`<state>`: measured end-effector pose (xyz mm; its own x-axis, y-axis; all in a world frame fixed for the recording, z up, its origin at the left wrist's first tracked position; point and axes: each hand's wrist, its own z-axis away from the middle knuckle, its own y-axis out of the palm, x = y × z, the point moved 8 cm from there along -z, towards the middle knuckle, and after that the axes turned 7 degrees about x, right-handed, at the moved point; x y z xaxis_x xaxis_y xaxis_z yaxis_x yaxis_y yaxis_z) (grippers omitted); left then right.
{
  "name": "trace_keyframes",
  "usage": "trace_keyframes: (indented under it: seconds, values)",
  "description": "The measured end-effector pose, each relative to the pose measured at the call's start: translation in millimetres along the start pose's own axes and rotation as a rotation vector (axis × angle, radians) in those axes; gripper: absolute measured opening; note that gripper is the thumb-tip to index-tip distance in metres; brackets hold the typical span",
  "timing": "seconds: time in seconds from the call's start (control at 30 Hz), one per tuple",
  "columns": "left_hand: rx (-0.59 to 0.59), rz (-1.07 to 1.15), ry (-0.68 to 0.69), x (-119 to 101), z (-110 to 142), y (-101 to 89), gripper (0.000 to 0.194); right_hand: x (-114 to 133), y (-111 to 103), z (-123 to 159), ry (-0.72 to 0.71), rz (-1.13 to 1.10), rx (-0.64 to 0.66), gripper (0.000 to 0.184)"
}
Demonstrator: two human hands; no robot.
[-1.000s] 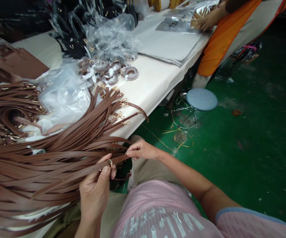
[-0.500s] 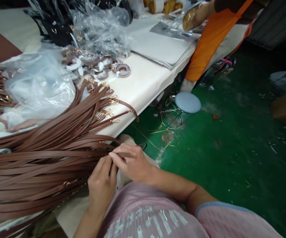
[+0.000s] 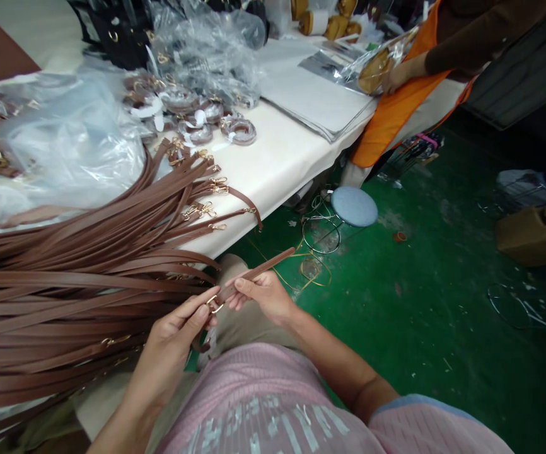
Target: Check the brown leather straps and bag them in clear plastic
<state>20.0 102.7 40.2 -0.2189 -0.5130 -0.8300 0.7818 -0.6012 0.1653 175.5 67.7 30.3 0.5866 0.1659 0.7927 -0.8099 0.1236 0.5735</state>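
Head view shows a brown strap (image 3: 273, 261) just beside the table (image 3: 277, 161), its gold buckle (image 3: 214, 306) pinched in the left hand (image 3: 171, 334) while the right hand (image 3: 269, 297) grips the strap farther along. Many loose straps (image 3: 107, 249) lie across the table; a blue stool (image 3: 354, 206) stands beside it.

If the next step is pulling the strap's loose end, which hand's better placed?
Probably the right hand: it already pinches the brown strap, whose loose end sticks out past its fingers. The left hand is holding the gold-coloured buckle.
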Motion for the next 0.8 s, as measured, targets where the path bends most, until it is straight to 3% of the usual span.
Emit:
trace_keyframes:
  seconds: [0.17, 0.4, 0.57, 0.8]
  values:
    - [-0.029, 0.142, -0.073, 5, 2, -6.3, 0.053, -7, -1, -3, 0.028, 0.002, -0.016, 0.047]
    - [-0.059, 0.035, -0.041, 2, -4, 0.5, 0.053, -10, 2, -5, -0.026, 0.249, -0.1, 0.043]
    - [-0.124, -0.01, 0.003, 1, -8, -0.1, 0.064, -14, 3, 1, -0.01, 0.182, -0.125, 0.046]
    - [-0.116, -0.014, 0.019, 8, -11, -3.9, 0.059, -9, 8, 4, -0.022, 0.214, -0.08, 0.043]
